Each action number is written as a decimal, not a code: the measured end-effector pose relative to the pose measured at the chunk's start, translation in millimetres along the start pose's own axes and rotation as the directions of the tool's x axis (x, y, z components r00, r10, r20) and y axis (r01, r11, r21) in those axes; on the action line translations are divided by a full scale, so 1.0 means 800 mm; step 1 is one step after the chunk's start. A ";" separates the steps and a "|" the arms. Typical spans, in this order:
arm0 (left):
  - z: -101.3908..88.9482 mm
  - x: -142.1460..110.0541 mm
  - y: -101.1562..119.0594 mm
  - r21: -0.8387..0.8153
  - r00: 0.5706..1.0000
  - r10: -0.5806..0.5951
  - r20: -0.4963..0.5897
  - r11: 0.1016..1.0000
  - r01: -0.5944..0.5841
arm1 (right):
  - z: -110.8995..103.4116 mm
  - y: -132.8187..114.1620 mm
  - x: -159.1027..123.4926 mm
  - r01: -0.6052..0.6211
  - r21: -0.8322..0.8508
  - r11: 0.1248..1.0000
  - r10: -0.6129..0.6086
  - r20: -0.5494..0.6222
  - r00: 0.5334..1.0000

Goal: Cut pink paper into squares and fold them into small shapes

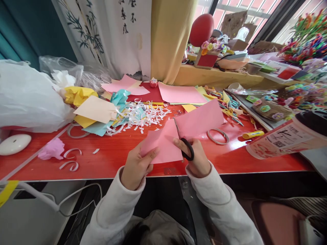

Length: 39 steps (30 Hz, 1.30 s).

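Note:
My left hand [136,165] pinches the lower left part of a pink paper sheet [199,120], held above the front edge of the red table [117,153]. My right hand [196,160] is closed in the black handles of a pair of scissors [184,144]. The blades point away from me and sit in a cut that runs up the middle of the sheet. The two halves of the paper spread left and right of the blades.
White paper shreds [143,117] and coloured sheets lie behind the hands. A large white plastic bag [28,95] fills the left. A tape ring [217,135], yellow glue stick [252,134] and lying cup [286,137] are at right. Craft flowers crowd the far right.

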<state>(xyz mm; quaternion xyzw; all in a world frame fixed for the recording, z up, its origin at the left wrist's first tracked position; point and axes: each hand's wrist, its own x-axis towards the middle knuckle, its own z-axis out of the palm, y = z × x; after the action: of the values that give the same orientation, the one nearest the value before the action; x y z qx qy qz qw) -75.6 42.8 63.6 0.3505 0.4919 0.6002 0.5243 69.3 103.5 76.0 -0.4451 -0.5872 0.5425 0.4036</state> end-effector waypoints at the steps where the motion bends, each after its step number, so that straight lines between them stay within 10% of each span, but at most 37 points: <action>1: -0.001 0.000 -0.001 0.000 1.000 -0.006 -0.011 1.000 0.006 | 0.000 0.001 -0.001 0.000 0.011 1.000 0.000 0.014 1.000; 17: -0.015 -0.001 -0.015 0.156 0.996 0.062 -0.064 0.986 -0.051 | 0.001 0.033 -0.011 -0.036 0.292 0.956 0.036 0.005 0.999; 26: -0.034 0.013 -0.025 0.275 0.885 0.340 -0.319 0.927 -0.257 | 0.008 0.043 -0.018 -0.028 0.240 0.970 0.045 -0.064 0.997; 31: -0.031 0.009 -0.025 0.523 0.729 0.594 -0.341 0.764 -0.379 | 0.011 0.048 -0.014 -0.012 0.324 0.946 0.057 -0.130 0.990; 39: -0.039 -0.004 -0.024 0.705 0.443 0.894 0.072 0.268 -0.656 | 0.008 0.052 -0.009 -0.045 0.551 0.834 0.108 -0.084 0.991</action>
<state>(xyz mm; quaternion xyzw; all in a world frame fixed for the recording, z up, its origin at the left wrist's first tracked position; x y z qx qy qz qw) -98.9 32.3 37.1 0.5931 0.5040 0.6203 -0.0970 68.6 95.0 34.5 -0.3638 -0.3660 0.6776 0.5239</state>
